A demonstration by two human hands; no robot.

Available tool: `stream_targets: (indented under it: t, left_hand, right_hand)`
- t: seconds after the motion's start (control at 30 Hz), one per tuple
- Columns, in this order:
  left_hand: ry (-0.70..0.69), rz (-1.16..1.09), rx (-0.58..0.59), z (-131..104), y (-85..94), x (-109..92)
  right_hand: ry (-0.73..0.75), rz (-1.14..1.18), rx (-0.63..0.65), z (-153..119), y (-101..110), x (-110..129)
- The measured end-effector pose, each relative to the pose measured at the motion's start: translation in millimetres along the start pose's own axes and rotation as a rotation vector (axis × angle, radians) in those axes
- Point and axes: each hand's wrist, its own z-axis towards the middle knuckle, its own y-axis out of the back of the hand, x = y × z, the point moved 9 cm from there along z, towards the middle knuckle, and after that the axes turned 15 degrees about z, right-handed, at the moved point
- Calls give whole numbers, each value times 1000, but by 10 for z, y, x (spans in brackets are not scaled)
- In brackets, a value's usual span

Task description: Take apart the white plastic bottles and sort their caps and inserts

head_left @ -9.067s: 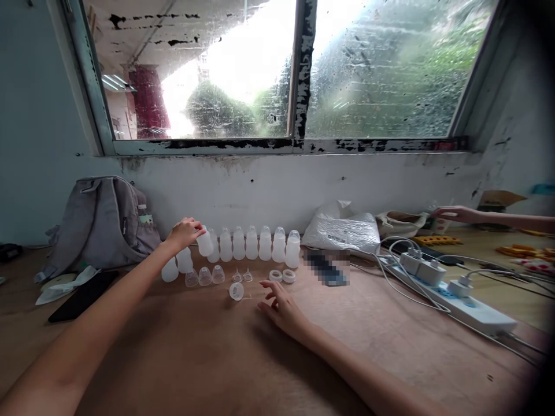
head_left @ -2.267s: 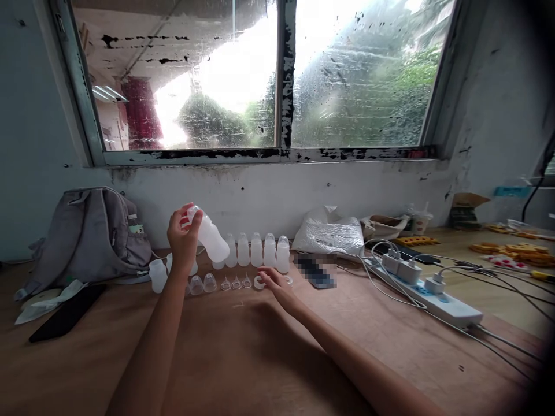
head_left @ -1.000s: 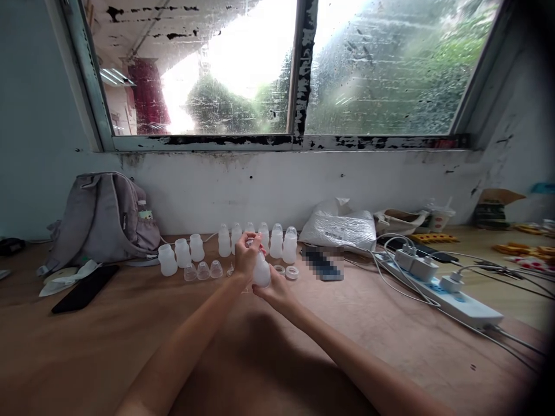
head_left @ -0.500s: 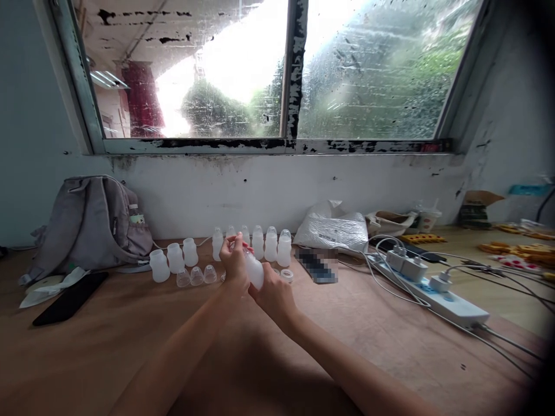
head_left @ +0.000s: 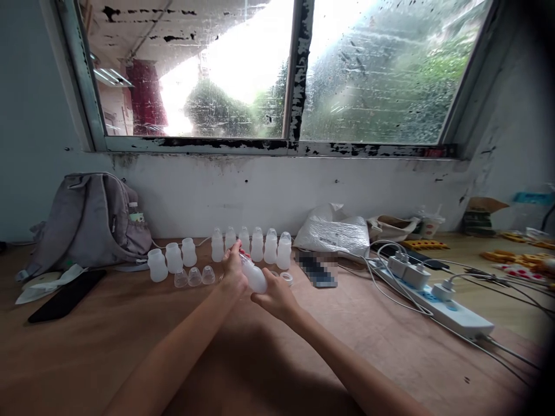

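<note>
A frosted white baby bottle [head_left: 255,279] is tilted between my two hands above the table, its base toward me on the right. My left hand [head_left: 234,270] is closed round its clear top end, with the fingers partly hidden behind it. Round the lower body of the same bottle, my right hand [head_left: 277,296] is closed. Behind them stands a row of several capped bottles [head_left: 284,251]. Three bottles without caps [head_left: 158,267] stand to the left, and three clear dome caps [head_left: 195,277] lie in front of them. Beside my right hand lies a white ring [head_left: 287,278].
A grey backpack [head_left: 93,222] and a black flat object [head_left: 67,296] are at the left. On the right lie a blurred-out dark object [head_left: 318,269], a silver plastic bag [head_left: 336,234] and a white power strip [head_left: 459,315] with cables. A wall with a window [head_left: 381,75] closes the back.
The bottle in my hands has tipped further sideways, its base moving slightly right and down. My left hand has turned a little at its top. The view has shifted slightly.
</note>
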Motion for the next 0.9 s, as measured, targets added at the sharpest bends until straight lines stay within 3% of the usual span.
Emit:
stream_targets:
  t: [0.17,0.27,0.4,0.53,0.63,0.73,0.8,0.9]
  left_hand:
    - [5,-10,15,-23,-33,8]
    - [10,-58,77,-18,-75,-58]
    - [-31,-213,209,82,-65,-423]
    - [-40,-302,287,198,74,-864]
    - [-165,-236,301,205,241,-1061]
    - [-301,82,326,183,454,-958]
    - [-387,348,298,223,706,-793]
    - [-471,613,151,399,1271,-595]
  right_hand:
    - [-9,216,40,30,2,16]
    - [-132,477,188,-1,-88,-9]
    - [-356,849,497,-184,-369,-80]
    - [-401,992,398,-161,-411,-269]
    - [-420,1025,303,-104,-441,-422]
    - [-399,1064,263,-72,-473,-487]
    - [-372,1086,254,-71,-484,-489]
    - [-348,1102,262,-95,-500,-466]
